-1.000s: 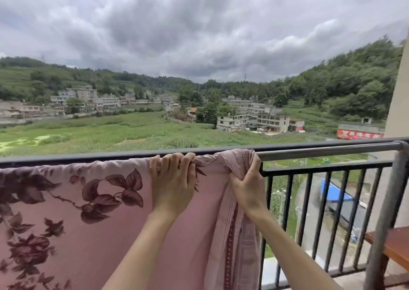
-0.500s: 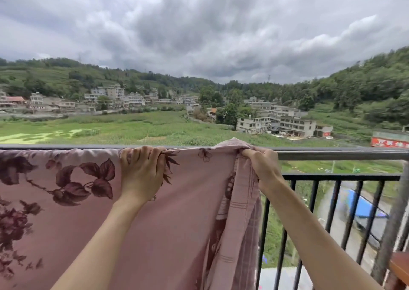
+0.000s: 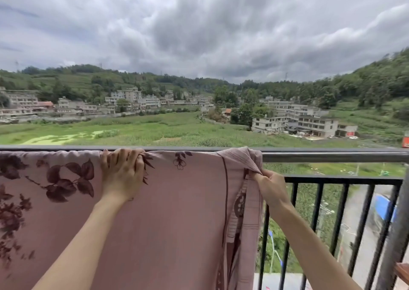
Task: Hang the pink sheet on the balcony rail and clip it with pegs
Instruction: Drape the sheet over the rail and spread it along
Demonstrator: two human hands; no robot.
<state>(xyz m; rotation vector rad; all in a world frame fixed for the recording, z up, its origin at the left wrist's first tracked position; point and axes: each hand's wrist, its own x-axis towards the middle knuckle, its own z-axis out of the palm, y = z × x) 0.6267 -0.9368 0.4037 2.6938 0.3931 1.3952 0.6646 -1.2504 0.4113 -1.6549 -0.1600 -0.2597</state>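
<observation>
Head view: sheet hangs draped over the rail, covering it from the frame's left edge to past mid-span. Pink, dark maroon leaf and flower print on the left part, striped border bunched at its right edge. Rail's right stretch is bare metal.

Left hand sits on the top of the rail over the sheet, fingers curled over the top edge and gripping cloth; fabric puckers just right of the fingertips.

Right hand is lower, below the top rail, at the sheet's right edge. Fingers clenched on the bunched border, pinching a fold that runs taut from the hand up to the rail. Below the hand the border hangs in loose vertical folds.

No peg visible on the sheet or in either hand.

Railing bars stand black and vertical under the rail's right part, with a thicker grey post at the frame's right edge. A brown wooden corner pokes in at bottom right; can't tell what it belongs to.

Beyond the rail: green field, grey multi-storey buildings, wooded hills, heavy overcast. Road below on the right, blurred.
</observation>
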